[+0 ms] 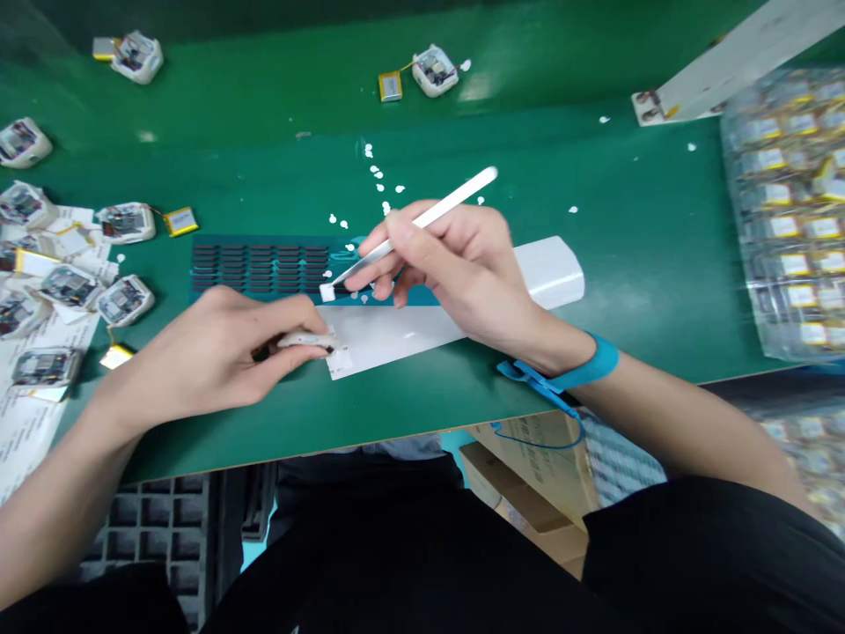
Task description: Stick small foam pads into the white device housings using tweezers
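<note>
Head view, far left: at least eight open white device housings (125, 222) with bare circuit boards, some overlapping on printed paper sheets (30, 423); three yellow-edged battery cells (180, 220) lie clear of that pile. Next, one left hand (221, 348), left of the frame's centre, its fingers clamped on one small pale part (304, 339), partly hidden by them. Above it, one teal sheet (260, 238) bears five columns of dark strips (260, 264). At the centre, one small white square (327, 292) sits at the tip of one pair of white tweezers (455, 195), gripped in the closed fingers of the right hand (472, 255). One white strip (396, 335) runs beneath that hand; more than a dozen white dots (400, 189) scatter above. At upper middle, one more housing and one cell. One blue wrist strap (598, 363) circles the right wrist. At right, one white bracket (726, 66) and one clear tray (743, 255) of many cells.

The worktop (660, 264) is green; below it, left to right, appear a black gridded tray (168, 515) and a cardboard box (528, 431).
</note>
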The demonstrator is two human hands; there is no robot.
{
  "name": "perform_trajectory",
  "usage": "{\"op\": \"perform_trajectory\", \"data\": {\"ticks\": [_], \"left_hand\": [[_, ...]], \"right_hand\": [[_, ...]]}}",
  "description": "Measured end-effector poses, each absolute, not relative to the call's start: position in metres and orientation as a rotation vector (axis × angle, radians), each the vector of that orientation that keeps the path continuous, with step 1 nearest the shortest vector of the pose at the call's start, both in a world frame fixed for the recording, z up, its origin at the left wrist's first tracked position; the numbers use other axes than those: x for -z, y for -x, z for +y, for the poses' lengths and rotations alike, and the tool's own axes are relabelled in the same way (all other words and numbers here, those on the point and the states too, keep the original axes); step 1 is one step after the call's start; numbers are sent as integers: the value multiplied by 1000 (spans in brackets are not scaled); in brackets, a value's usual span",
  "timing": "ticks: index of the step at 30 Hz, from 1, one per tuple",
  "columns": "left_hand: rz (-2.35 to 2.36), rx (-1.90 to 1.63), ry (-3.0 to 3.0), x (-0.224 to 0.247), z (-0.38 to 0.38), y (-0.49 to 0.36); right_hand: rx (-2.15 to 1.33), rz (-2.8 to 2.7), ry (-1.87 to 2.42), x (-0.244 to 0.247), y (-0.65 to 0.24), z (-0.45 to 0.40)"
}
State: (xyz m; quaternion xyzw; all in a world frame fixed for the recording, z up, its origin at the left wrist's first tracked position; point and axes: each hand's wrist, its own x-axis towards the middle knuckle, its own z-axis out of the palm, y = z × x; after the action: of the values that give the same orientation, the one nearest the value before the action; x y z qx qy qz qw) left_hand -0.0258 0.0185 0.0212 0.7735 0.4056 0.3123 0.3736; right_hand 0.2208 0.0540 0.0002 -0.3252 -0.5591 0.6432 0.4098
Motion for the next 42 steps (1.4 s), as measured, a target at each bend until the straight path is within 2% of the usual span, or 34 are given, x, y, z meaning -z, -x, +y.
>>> {"op": "perform_trajectory", "data": {"ticks": [5, 10, 34, 42], "left_hand": [[1018, -929, -1675, -19, 18, 12], [927, -812, -1436, -14, 9, 8], [978, -847, -1398, -17, -2, 2], [1036, -890, -1399, -16, -2, 1]], "right_hand": [[-1459, -1309, 757, -8, -218, 40], [-1479, -1453, 870, -13, -217, 36], [-1503, -1439, 830, -14, -215, 36], [-1267, -1608, 703, -6, -216, 31]]}}
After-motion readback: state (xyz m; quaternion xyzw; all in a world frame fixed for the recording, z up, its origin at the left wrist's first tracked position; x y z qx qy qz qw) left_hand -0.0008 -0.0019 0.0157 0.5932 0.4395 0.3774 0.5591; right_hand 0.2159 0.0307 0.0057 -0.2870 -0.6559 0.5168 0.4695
